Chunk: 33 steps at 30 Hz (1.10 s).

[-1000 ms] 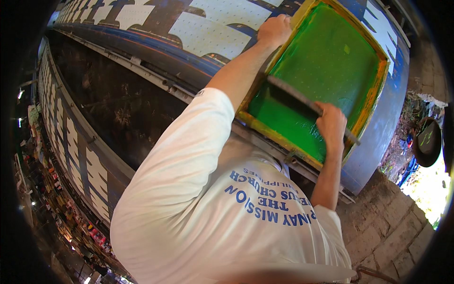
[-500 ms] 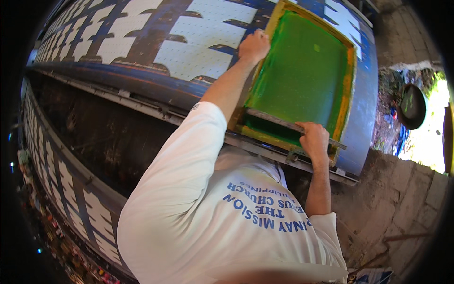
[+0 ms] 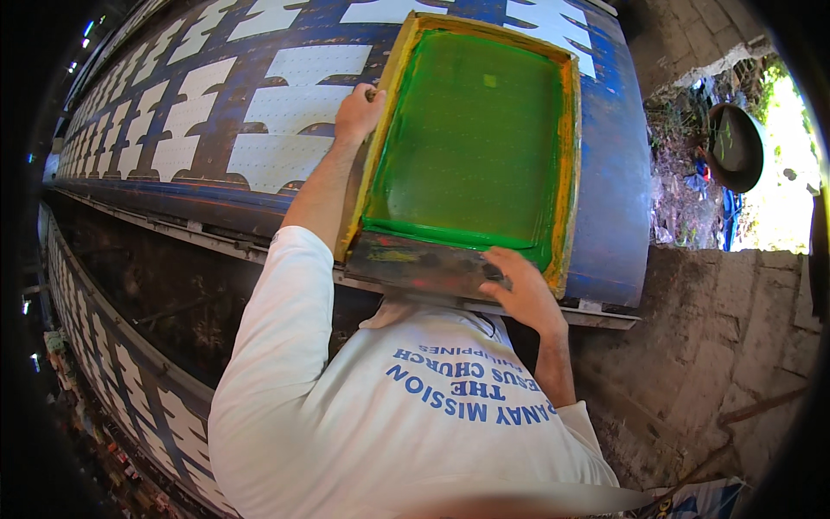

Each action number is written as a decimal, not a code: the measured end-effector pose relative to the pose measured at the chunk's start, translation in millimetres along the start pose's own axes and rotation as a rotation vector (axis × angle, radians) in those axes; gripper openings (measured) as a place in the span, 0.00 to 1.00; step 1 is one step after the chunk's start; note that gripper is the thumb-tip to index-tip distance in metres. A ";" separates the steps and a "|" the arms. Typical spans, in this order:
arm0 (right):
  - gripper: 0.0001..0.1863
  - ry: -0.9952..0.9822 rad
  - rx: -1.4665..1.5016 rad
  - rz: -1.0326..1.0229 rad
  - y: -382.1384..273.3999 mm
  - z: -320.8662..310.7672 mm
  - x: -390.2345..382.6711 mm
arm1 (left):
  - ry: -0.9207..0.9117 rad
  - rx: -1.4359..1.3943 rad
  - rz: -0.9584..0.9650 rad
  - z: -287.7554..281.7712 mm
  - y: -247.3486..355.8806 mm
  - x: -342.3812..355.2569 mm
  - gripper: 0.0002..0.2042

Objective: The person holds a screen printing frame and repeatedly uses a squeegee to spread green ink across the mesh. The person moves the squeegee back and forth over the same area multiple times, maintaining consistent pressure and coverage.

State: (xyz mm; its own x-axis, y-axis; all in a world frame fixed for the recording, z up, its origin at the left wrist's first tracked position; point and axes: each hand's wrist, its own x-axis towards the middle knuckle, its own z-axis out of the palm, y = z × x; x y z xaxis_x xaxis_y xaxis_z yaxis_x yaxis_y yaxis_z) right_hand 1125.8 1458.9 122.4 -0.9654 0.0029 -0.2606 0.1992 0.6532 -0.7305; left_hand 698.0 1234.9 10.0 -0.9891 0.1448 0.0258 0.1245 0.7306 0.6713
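A screen-printing frame (image 3: 571,173) with yellow-stained wooden sides and a green mesh lies over the long printing table. My left hand (image 3: 358,114) is closed at the frame's left side, around a small dark piece on its edge. Along the near end of the mesh a dark, paint-stained squeegee board (image 3: 419,264) rests tilted, its broad face showing. My right hand (image 3: 526,292) is at the squeegee's right end, thumb and fingers spread apart and loose. Wet green ink (image 3: 450,235) lines the mesh beside the squeegee.
White cut pieces (image 3: 298,112) lie in rows on the blue-stained table (image 3: 609,199). A metal rail (image 3: 596,316) runs along its near edge. Another table (image 3: 147,372) with white pieces stands at the left. A round dark basin (image 3: 737,149) is at the far right, past the concrete floor.
The squeegee has tipped so its broad face shows, and my right hand has loosened from its fist. The frame and my left hand appear further left in view.
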 end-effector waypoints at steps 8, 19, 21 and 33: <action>0.33 0.475 0.179 0.323 128.8 -43.6 -48.8 | 0.055 0.131 -0.030 3.0 2.3 5.8 0.22; 0.38 0.529 0.219 0.220 155.9 -11.5 -32.9 | 0.050 0.179 -0.071 -2.9 11.0 2.6 0.22; 0.37 0.527 0.217 0.237 155.2 -13.6 -27.7 | 0.034 0.167 -0.070 -3.1 10.3 2.5 0.22; 0.25 0.509 0.147 0.298 164.1 -32.0 2.7 | 0.039 -0.002 0.001 -0.4 -0.3 -4.7 0.21</action>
State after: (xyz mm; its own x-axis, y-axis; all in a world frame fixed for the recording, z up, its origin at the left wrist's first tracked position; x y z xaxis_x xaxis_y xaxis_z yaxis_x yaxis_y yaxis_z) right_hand 1150.5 1590.3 22.0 -0.8164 0.5552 -0.1589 0.4592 0.4573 -0.7616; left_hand 702.6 1233.8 10.0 -0.9913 0.1191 0.0556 0.1253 0.7290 0.6730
